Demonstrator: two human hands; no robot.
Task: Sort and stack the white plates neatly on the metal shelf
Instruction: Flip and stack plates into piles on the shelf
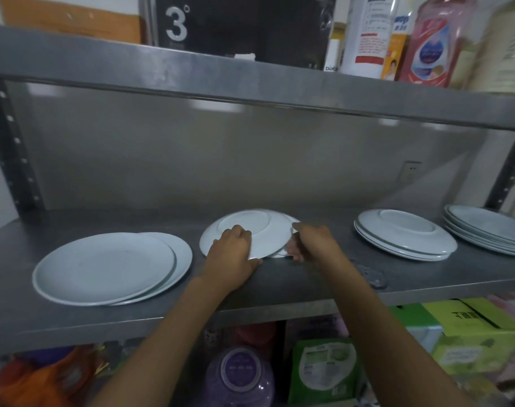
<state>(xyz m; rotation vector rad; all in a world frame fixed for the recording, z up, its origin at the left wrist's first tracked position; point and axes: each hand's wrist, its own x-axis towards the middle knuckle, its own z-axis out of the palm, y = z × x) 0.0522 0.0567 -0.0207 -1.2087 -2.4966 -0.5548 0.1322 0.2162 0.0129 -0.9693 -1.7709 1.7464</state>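
Head | left hand (231,251) grips upturned plate (259,227) | right hand (312,242) pinches its rim

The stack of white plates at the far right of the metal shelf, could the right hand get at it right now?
Probably not at once: the right hand grips the upside-down white plate mid-shelf. Otherwise the way over the neighbouring pile to the far-right stack looks free.

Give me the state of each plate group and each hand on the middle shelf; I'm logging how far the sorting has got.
Left pair of plates: face up, offset, not aligned.
Middle plate: upside down, gripped by both hands, over another plate.
Upside-down stack: overturned, roughly aligned.
Far-right stack: face up, stacked.
Left hand: grips the middle plate's near rim.
Right hand: grips its right rim.
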